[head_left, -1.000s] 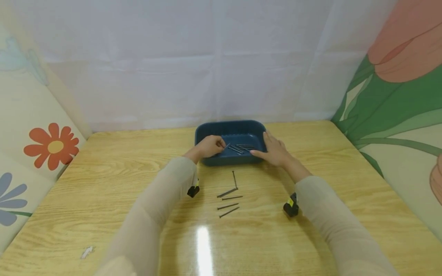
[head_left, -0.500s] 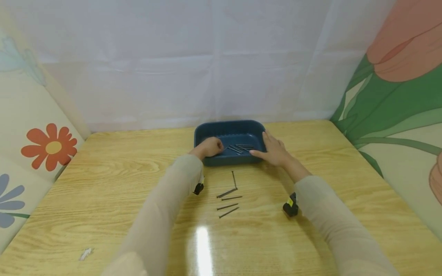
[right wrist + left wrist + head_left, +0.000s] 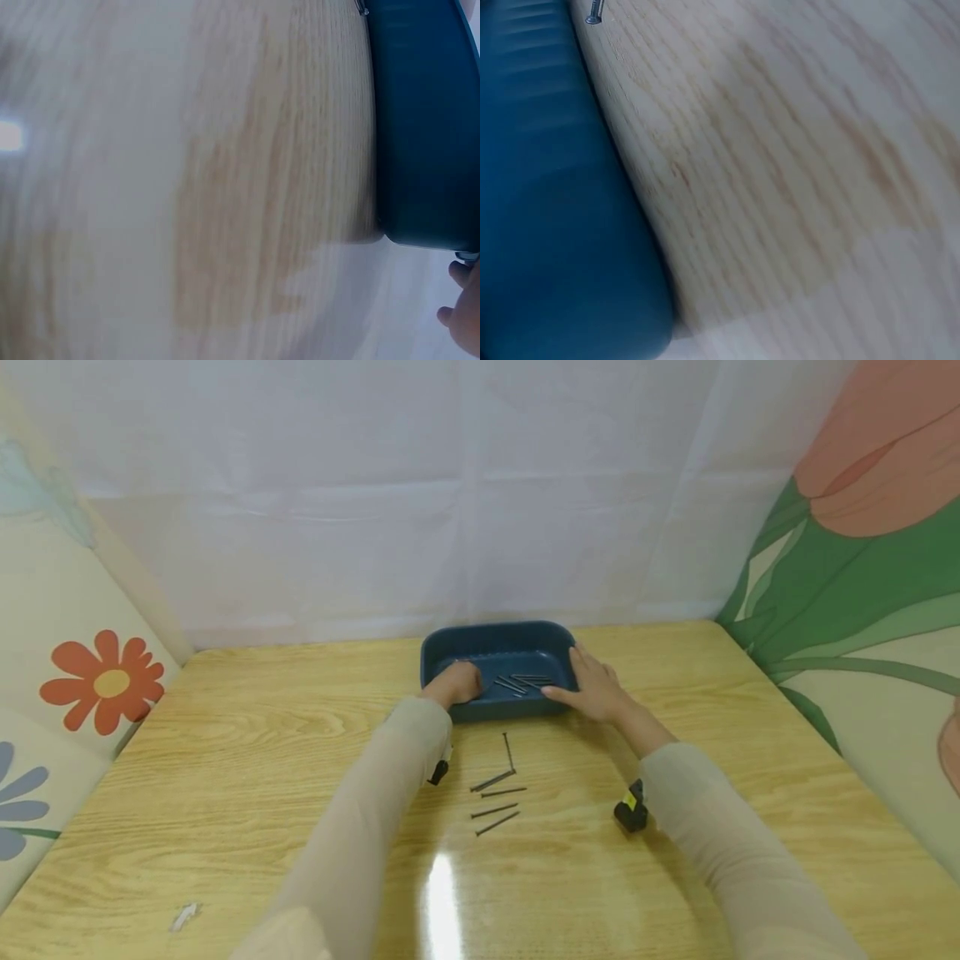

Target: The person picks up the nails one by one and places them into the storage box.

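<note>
A dark blue rectangular tray (image 3: 517,710) stands at the back of the table, with several dark nails (image 3: 525,682) lying inside toward its right. My left hand (image 3: 457,683) reaches over the front rim into the left part of the tray. Its fingertips are hidden, and I cannot tell whether they hold a nail. At the tray's right front corner, my right hand (image 3: 596,689) grips the rim, thumb at the front and fingers along the right side. In the right wrist view, fingers (image 3: 457,296) show at the tray's end.
Several more nails (image 3: 495,810) lie on the wooden table (image 3: 262,793) in front of the tray. A white cloth (image 3: 330,527) hangs behind it. Flower-patterned panels (image 3: 862,610) flank both sides. Black wrist cameras (image 3: 632,810) sit under the sleeves.
My left hand has moved slightly right and lower into the tray; the nail it pinched earlier no longer shows at its fingers. My right hand stays on the tray's corner.
</note>
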A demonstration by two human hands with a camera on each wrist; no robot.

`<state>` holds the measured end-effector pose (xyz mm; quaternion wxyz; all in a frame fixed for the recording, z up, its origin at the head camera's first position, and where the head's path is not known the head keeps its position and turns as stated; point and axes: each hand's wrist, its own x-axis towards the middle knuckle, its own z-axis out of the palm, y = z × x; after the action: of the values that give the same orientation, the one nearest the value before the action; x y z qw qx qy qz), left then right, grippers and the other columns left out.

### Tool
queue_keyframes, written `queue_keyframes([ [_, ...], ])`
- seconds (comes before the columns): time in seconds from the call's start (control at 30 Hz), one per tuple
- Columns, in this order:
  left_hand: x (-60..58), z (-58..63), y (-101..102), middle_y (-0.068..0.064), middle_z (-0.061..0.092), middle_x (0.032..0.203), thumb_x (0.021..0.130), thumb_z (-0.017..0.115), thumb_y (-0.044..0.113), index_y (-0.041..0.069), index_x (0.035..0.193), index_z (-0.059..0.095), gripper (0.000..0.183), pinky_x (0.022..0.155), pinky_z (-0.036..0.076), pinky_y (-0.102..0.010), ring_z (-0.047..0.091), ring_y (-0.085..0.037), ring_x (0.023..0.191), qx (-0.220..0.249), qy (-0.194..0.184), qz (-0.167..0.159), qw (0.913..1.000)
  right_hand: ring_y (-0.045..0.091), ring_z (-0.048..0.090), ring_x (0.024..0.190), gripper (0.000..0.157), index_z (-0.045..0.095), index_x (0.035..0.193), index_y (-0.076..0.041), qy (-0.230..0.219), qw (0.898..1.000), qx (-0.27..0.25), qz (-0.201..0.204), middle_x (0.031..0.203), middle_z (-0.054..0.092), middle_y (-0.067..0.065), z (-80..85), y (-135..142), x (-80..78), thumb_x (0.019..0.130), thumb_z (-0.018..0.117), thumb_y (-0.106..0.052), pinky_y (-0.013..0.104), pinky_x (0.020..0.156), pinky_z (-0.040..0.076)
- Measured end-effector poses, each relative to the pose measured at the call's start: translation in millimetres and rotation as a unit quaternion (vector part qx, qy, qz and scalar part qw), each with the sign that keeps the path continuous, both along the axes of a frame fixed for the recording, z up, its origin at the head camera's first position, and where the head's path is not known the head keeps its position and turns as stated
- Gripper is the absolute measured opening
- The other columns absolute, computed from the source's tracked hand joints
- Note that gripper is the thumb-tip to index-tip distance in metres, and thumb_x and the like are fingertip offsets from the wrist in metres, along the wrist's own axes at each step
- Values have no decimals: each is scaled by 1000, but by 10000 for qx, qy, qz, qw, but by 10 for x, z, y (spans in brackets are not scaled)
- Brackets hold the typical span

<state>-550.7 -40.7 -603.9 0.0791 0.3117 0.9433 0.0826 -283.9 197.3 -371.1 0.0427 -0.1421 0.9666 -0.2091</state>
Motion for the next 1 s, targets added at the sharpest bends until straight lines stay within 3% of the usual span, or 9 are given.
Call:
queue_keyframes([
  [0.07,-343,-393,2,8,60,76,76,52,52,31,65,62,25,75,42,-40,56,-20,78,-176,117,-3,9998,33,0,128,96,-3,136,4,7,10000,-7,9,141,-2,21,2,-3,6,80,39,-62,53,98,1],
  [0.1,-420,-491,-2,9,60,74,75,51,53,32,63,62,26,74,43,-40,56,-19,77,-187,149,11,9997,32,0,128,96,-3,136,4,-2,10000,3,9,141,-2,21,4,-5,10,80,39,-62,53,98,1],
  [0.2,-357,-438,8,9,60,75,77,51,48,31,63,62,24,73,43,-40,56,-19,77,-286,64,119,9995,32,-1,128,96,-3,136,4,-21,10000,7,4,141,-3,21,9,-8,16,80,39,-61,53,98,1],
  [0.27,-53,-102,18,7,61,78,79,50,41,28,65,63,23,73,43,-39,56,-20,79,-323,-56,228,9992,32,-1,128,96,-3,136,4,-13,10000,2,-7,141,-3,21,13,-8,18,80,39,-62,53,98,1],
  [0.43,957,1042,7,-1,61,79,82,51,30,19,63,62,25,67,44,-36,55,-20,74,-62,-183,220,9996,33,1,128,97,-3,135,5,75,10000,-37,-9,141,-2,22,18,-6,16,79,39,-62,53,98,2],
  [0.57,1420,1590,22,-7,61,88,86,49,24,9,72,63,25,74,42,-37,54,-21,80,-131,-809,432,9957,34,1,128,98,-2,135,6,85,10000,-25,6,140,-2,22,13,-3,8,79,39,-63,54,98,2],
  [0.67,1388,1548,27,-5,61,86,86,46,23,11,71,64,26,73,43,-37,54,-20,78,-195,-761,489,9957,33,0,128,98,-2,135,6,89,10000,-24,2,140,-2,22,10,-3,5,79,39,-63,54,98,1],
  [0.9,922,998,8,-1,60,75,82,50,29,16,62,61,26,69,44,-38,55,-20,72,-38,-205,188,9996,33,1,128,97,-3,135,5,88,10000,-19,-31,141,-2,22,5,-4,10,80,39,-62,53,98,1],
  [1.0,918,990,35,-4,59,74,82,48,21,13,63,61,24,68,43,-39,54,-22,70,-145,-199,212,9995,33,1,128,96,-2,135,5,75,10000,-26,-34,141,-1,22,5,-2,10,80,39,-62,53,98,1],
])
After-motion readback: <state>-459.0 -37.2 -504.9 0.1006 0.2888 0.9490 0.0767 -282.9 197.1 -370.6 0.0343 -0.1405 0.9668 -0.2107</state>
